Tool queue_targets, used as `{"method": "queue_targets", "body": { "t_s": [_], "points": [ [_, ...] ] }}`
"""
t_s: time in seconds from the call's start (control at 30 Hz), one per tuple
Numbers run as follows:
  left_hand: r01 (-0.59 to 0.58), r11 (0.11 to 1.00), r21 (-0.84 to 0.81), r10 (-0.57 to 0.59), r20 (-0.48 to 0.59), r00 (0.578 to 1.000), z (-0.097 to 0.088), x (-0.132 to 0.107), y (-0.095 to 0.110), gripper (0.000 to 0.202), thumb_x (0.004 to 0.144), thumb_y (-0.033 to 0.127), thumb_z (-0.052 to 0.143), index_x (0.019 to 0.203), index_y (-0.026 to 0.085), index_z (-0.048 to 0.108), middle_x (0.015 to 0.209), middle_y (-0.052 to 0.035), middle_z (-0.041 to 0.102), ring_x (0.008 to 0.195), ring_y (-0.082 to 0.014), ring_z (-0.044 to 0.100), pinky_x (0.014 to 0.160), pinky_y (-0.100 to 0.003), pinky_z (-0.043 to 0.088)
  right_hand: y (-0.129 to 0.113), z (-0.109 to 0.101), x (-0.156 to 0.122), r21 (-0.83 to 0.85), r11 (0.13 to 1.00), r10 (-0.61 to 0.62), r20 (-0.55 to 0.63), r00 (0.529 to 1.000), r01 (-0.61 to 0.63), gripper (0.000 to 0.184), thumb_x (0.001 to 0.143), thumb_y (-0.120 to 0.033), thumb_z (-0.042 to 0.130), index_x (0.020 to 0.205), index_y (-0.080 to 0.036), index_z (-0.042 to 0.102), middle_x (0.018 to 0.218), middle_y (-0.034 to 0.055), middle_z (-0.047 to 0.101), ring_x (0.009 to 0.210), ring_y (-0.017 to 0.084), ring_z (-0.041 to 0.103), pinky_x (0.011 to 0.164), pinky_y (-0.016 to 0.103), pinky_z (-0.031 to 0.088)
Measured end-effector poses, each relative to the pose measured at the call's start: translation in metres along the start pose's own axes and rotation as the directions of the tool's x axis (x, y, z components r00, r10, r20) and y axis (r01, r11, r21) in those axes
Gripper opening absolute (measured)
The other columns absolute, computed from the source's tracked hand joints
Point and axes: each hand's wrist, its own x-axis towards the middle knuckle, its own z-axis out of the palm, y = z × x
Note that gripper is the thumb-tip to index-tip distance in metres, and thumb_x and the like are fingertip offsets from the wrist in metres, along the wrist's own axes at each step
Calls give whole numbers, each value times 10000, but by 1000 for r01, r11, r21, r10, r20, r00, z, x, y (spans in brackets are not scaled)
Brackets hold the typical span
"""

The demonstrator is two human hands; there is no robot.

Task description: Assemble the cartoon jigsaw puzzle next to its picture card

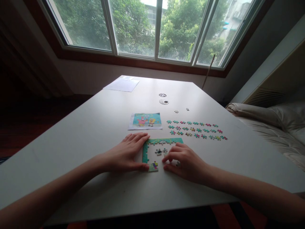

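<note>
A partly joined jigsaw frame point(163, 141) of green edge pieces lies on the white table point(95, 127) in front of me. My left hand point(127, 152) lies flat with fingers stretched out, pressing against the frame's left side, thumb by the bottom-left corner piece point(153, 166). My right hand point(184, 160) rests on the frame's right part with fingers curled and pressed on small pieces beneath them. Two loose pieces point(161, 151) sit inside the frame.
A colour reference picture point(145, 121) lies beyond the frame. Several loose puzzle pieces point(196, 129) are laid in rows to the right. Farther off are two round discs point(164, 101), a paper sheet point(122, 85) and a cushion point(274, 124) beside the table.
</note>
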Motion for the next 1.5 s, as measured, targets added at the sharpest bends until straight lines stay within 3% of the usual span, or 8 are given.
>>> {"method": "queue_targets", "body": {
  "t_s": [0.53,0.7,0.8,0.9,1.0,1.13,1.3,1.5],
  "points": [
    [13,1000,6,-13,26,1000,0,2,0,937,753,709,477,1436,120,221,1496,-151,231,1360,-337,186,1103,-459,206,1,3,-1,-15,1000,-1,-2,1000,1,58,773,-254,660,813,-225,691,739,7,668,737,172,545,720,301,423],
    [35,999,11,-35,41,999,-2,1,2,965,741,738,457,1441,117,220,1504,-148,219,1365,-337,173,1109,-447,197,7,-7,4,-37,999,-25,10,1000,26,100,793,-264,644,866,-215,691,808,29,665,773,168,580,727,290,438],
    [46,999,6,-46,61,997,-5,1,4,966,744,740,449,1443,116,218,1512,-140,200,1371,-338,158,1112,-450,192,30,-24,16,-47,998,31,-55,998,-34,126,830,-252,597,888,-189,689,788,36,660,708,137,590,679,253,445],
    [52,999,2,-52,77,996,-7,1,5,972,744,744,444,1447,114,209,1516,-138,190,1374,-339,149,1112,-459,190,69,-46,33,-152,974,152,-115,982,-168,136,831,-234,580,861,-179,701,783,38,674,649,126,587,646,243,440],
    [47,999,3,-48,77,996,-7,1,5,973,749,742,438,1449,108,202,1516,-139,187,1377,-334,143,1116,-458,186,111,-64,50,-273,897,323,-135,937,-349,157,827,-253,578,888,-193,709,794,25,698,693,143,610,684,248,445],
    [33,999,3,-33,61,998,-7,0,3,954,762,736,427,1452,121,193,1515,-136,193,1376,-328,154,1116,-462,185,153,-71,73,-298,842,414,-176,893,-449,220,830,-236,571,997,-162,694,856,49,714,753,166,633,721,259,449],
    [30,1000,4,-30,46,998,-5,-1,2,934,771,733,417,1451,130,203,1510,-132,210,1372,-329,171,1114,-465,192,173,-60,96,-283,813,469,-197,861,-508,300,827,-261,588,1099,-156,658,906,61,714,780,172,642,730,253,452],
    [5,1000,1,-5,9,1000,-2,-2,-1,910,771,731,418,1454,169,202,1505,-118,232,1364,-331,195,1103,-468,212,179,-56,108,-227,812,497,-214,841,-538,186,782,-271,635,924,-174,706,864,47,707,750,157,633,691,241,451]
  ]
}}
